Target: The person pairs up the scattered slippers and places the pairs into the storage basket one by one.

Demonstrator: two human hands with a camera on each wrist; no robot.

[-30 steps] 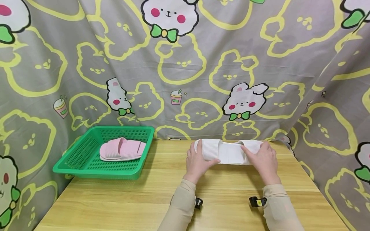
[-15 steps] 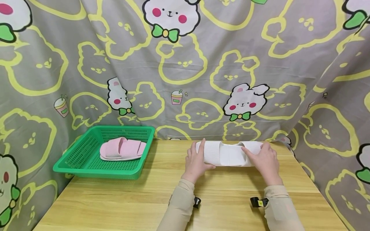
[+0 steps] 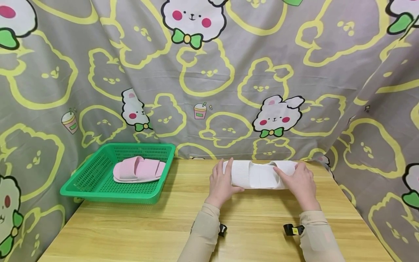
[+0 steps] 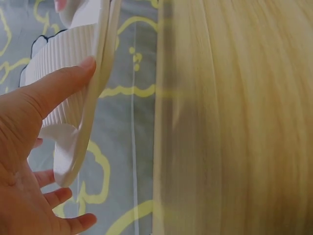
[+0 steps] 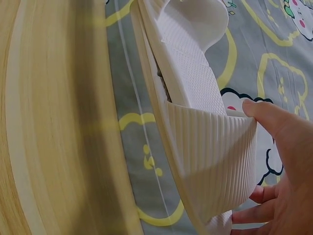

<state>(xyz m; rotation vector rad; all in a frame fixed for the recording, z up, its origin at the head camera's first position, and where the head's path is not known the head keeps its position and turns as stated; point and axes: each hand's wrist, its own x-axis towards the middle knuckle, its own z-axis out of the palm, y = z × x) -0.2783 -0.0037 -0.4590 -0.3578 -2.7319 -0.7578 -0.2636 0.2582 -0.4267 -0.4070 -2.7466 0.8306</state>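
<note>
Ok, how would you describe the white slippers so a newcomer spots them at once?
Start at the wooden table and find the green basket on its left. Across to the right, near the far edge, the left hand and right hand hold the white slippers between them. Their colour sets them apart from the pink footwear lying in the basket.

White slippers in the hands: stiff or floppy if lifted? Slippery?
The white slippers probably stay fairly stiff: their soles show no obvious sag between left hand and right hand. The ribbed straps likely give some grip. A dark gap along them suggests the pair might shift apart.
</note>
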